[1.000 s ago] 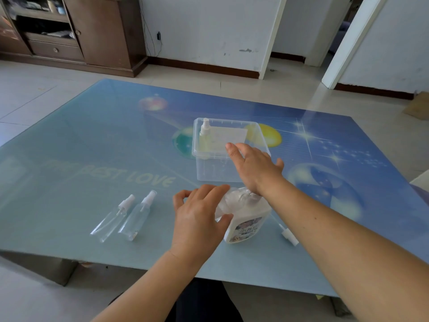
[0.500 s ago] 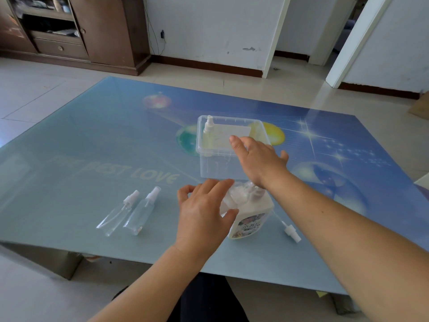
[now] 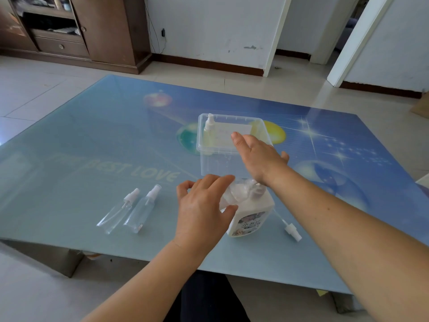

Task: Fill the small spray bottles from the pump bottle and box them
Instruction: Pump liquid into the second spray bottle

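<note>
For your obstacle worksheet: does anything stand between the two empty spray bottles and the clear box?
Yes. The left hand and pump bottle stand between the empty spray bottles and the clear box.

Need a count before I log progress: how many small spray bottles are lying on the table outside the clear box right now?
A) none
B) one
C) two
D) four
C: two empty spray bottles lie side by side on the table, left of the left hand; the clear box holds another one.
</note>
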{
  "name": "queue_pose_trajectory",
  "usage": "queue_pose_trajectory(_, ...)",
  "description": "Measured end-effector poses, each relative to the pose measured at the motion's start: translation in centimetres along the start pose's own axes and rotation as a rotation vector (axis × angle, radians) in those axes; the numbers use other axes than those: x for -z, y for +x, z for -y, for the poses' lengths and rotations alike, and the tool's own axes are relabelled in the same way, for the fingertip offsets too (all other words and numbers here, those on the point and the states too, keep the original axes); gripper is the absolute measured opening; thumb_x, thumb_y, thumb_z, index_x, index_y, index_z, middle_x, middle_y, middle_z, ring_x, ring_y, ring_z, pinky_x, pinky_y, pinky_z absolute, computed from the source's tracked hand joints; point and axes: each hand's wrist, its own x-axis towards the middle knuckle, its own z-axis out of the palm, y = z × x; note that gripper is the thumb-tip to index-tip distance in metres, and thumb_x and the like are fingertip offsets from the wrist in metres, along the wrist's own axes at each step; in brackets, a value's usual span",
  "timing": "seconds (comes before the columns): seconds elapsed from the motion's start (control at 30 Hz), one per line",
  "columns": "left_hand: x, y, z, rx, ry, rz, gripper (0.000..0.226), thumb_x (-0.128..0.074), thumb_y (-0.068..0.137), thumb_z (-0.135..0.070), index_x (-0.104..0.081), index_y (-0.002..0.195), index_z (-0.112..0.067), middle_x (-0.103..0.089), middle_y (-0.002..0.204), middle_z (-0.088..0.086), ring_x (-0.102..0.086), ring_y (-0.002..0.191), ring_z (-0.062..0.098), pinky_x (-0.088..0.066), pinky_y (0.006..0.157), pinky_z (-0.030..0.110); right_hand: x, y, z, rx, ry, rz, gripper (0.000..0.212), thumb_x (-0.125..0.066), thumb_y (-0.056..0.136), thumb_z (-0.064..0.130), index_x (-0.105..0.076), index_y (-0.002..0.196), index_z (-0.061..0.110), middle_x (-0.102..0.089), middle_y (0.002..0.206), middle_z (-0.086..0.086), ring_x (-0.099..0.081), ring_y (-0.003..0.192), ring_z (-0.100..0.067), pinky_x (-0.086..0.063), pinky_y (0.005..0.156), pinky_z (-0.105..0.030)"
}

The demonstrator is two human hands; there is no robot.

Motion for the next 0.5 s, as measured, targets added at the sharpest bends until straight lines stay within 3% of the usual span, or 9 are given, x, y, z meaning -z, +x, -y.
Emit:
queue_pose_trajectory(0.13,-0.4,-0.3,0.3,-0.003,0.008,0.020,0.052,-0.084,0.055,-0.020,-0.064,0.103,-0.020,-0.065,0.090,-0.005,-0.054,0.074,0.015,-0.038,0.078,0.041,-0.5,0.0,-0.3,-0.021,-0.006,-0.009,0.068,-0.008,0.091,0.067,-0.041,0.138,0.031,-0.050,0.138,0.001,-0.038,0.130,-0.026,-0.008,0.110,-0.060)
queue_pose_trajectory(0.23,-0.5,-0.5,0.3,0.006,0.021,0.026,0.055,-0.087,0.051,-0.018,-0.065,0.102,-0.020,-0.065,0.088,-0.005,-0.037,0.070,0.007,-0.040,0.076,0.042,-0.8,-0.2,-0.4,-0.031,0.001,0.009,0.069,-0.008,0.091,0.067,-0.040,0.139,0.030,-0.050,0.137,0.001,-0.038,0.130,-0.026,-0.010,0.110,-0.060)
queue_pose_trajectory(0.37,-0.1,-0.5,0.1,-0.005,0.012,0.020,0.050,-0.081,0.055,-0.023,-0.065,0.102,-0.020,-0.065,0.089,-0.006,-0.055,0.071,0.016,-0.039,0.077,0.041,-0.3,-0.2,0.1,-0.005,-0.041,0.014,0.068,-0.008,0.091,0.068,-0.035,0.142,0.033,-0.046,0.142,0.002,-0.036,0.133,-0.025,-0.008,0.110,-0.059)
queue_pose_trajectory(0.5,0.2,0.0,0.0,-0.009,0.005,-0.005,0.046,-0.070,0.057,-0.027,-0.064,0.103,-0.021,-0.064,0.088,-0.007,-0.058,0.072,0.016,-0.038,0.078,0.040,0.3,0.0,0.3,0.009,-0.032,0.023,0.069,-0.006,0.090,0.069,-0.033,0.143,0.034,-0.045,0.143,0.003,-0.034,0.135,-0.025,-0.005,0.111,-0.059)
